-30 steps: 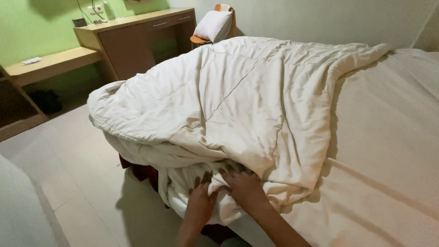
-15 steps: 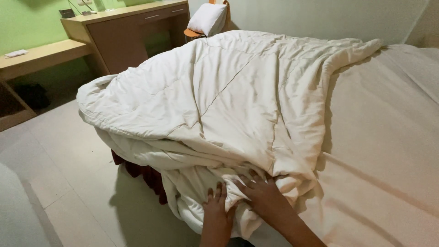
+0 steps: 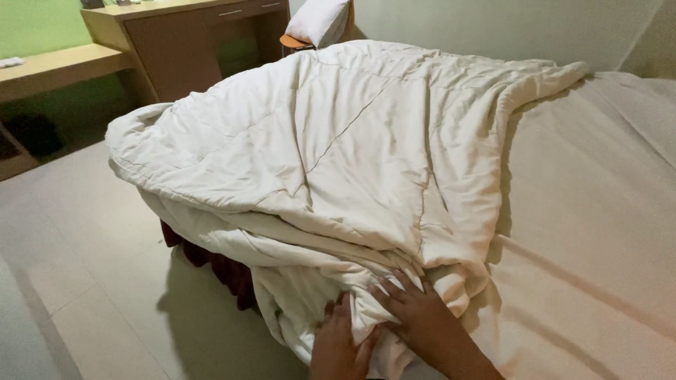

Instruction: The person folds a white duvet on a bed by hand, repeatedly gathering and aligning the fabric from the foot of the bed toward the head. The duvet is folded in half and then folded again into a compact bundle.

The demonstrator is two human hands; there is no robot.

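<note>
- Head view: cream quilted duvet (image 3: pixel 338 162) lies heaped across the near-left corner of the bed (image 3: pixel 598 232), bunched in thick folds, its lower layers spilling over the bed's edge toward the floor (image 3: pixel 77 281).
- Left hand (image 3: pixel 339 346) at the bottom edge of the view, fingers closed into a fold of the duvet's lowest hanging layer; grip on the cloth looks firm, thumb hidden.
- Right hand (image 3: pixel 417 318) just beside it, fingers spread fairly wide and pressed flat on the duvet's near corner; palm down, not clearly pinching anything.
- Both hands nearly touch, with a ridge of fabric between them.
- Dark red bed skirt (image 3: pixel 211 257) shows under the overhanging duvet on the left.
- Bed's right side is covered by a pale, smooth sheet.
- Far background: a wooden desk (image 3: pixel 176 42) against a green wall (image 3: pixel 35 28), and a white pillow (image 3: pixel 320 21) propped on a chair.
</note>
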